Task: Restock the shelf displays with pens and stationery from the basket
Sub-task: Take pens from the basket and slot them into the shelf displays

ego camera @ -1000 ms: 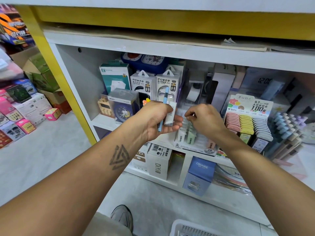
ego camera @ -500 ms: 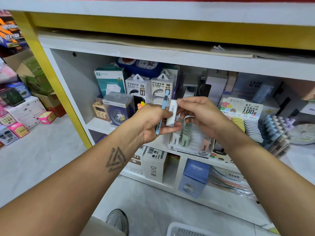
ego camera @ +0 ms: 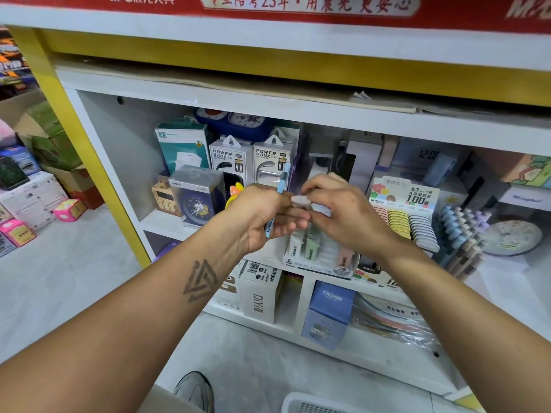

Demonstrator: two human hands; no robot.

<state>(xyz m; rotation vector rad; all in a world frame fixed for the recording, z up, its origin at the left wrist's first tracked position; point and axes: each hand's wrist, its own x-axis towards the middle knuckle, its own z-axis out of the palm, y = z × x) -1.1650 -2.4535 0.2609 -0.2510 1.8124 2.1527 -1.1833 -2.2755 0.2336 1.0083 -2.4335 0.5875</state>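
Left hand (ego camera: 262, 217) grips a blue pen (ego camera: 276, 201) upright in its fist. Right hand (ego camera: 343, 213) just beside it pinches a pale lead case (ego camera: 313, 205), above the display tray (ego camera: 316, 257) w/ more cases.

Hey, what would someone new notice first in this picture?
Two bare hands meet mid-frame before the white shelf unit: the left hand grips a slim light-blue pen, the right hand pinches a small pale refill case. Overhead runs a red banner with Chinese lettering.
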